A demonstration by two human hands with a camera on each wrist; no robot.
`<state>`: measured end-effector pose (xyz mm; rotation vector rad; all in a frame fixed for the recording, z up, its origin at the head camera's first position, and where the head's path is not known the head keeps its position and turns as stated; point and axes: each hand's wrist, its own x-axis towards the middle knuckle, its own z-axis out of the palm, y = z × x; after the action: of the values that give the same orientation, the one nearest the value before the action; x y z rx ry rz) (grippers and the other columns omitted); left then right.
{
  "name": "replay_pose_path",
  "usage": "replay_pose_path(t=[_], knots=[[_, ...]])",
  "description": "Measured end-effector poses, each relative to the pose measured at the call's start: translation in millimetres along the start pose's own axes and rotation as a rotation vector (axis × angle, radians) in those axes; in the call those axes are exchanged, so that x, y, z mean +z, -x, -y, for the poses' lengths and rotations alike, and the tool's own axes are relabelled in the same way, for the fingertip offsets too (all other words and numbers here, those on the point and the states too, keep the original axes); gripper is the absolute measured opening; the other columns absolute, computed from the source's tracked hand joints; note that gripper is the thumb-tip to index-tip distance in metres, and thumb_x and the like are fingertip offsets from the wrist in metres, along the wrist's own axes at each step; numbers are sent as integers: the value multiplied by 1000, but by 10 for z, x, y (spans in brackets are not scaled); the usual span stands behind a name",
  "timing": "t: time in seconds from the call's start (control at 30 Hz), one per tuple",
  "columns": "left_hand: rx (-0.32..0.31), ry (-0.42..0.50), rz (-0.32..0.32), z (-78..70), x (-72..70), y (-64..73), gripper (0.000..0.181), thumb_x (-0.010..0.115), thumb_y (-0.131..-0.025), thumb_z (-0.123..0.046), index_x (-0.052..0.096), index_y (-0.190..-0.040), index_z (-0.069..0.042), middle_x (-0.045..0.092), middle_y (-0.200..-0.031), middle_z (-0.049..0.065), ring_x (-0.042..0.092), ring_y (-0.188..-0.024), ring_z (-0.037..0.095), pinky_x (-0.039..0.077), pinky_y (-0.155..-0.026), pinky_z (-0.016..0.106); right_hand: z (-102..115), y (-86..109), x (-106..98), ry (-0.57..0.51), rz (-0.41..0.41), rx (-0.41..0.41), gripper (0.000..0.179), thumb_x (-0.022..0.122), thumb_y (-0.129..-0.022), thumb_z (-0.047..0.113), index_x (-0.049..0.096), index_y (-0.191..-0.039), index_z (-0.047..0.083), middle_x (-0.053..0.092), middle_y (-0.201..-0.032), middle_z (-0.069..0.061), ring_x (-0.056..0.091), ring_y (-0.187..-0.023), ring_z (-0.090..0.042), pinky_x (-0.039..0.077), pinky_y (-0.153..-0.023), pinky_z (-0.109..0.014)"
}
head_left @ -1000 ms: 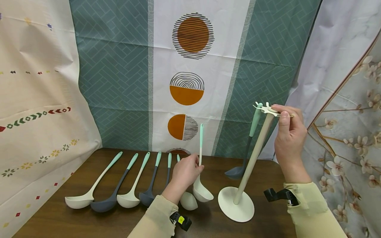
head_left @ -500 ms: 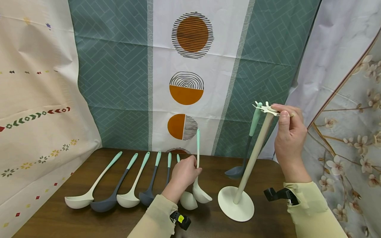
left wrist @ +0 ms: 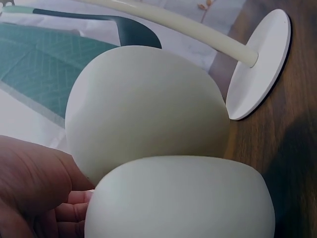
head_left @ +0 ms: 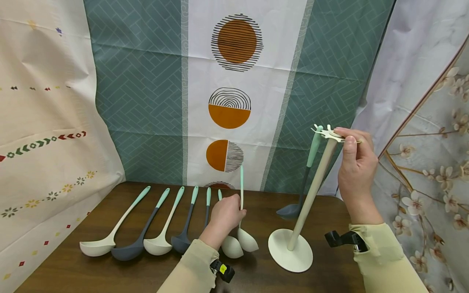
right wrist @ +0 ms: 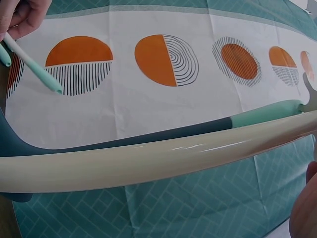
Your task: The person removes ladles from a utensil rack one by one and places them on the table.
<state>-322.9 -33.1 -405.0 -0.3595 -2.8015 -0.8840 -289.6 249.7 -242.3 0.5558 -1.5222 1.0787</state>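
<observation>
In the head view my left hand (head_left: 225, 215) pinches the stem of a white ladle (head_left: 248, 240) with a mint handle, held nearly upright. Its bowl is low, beside another white ladle (head_left: 232, 247) whose stem my hand partly hides. My right hand (head_left: 357, 171) grips the hooked top of a cream utensil stand (head_left: 311, 195), thumb and fingers at the rim. On one hook hangs a dark grey ladle (head_left: 307, 183) with a mint handle. The left wrist view has the held ladle's bowl (left wrist: 143, 99) behind the other white bowl (left wrist: 178, 198).
To the left, several white and dark grey ladles (head_left: 161, 244) lie in a row on the brown wooden table (head_left: 121, 280), handles away from me. The stand's round base (head_left: 291, 260) is right of the held ladle. Patterned cloths (head_left: 146, 81) hang behind.
My left hand has moved slightly left and down with the white ladle, whose handle end sits lower. The right hand and the stand have stayed in place.
</observation>
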Motion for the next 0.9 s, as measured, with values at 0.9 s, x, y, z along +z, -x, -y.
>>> replay_pose_path(t=[0.9], knots=[[-65, -144, 80, 146, 104, -5, 38, 83, -100, -26, 65, -70, -11, 59, -60, 1, 56, -55, 19, 44, -51, 35, 20, 3, 19, -33, -3, 2, 33, 52, -114, 10, 74, -124, -13, 66, -120, 12, 60, -121, -15, 43, -104, -26]])
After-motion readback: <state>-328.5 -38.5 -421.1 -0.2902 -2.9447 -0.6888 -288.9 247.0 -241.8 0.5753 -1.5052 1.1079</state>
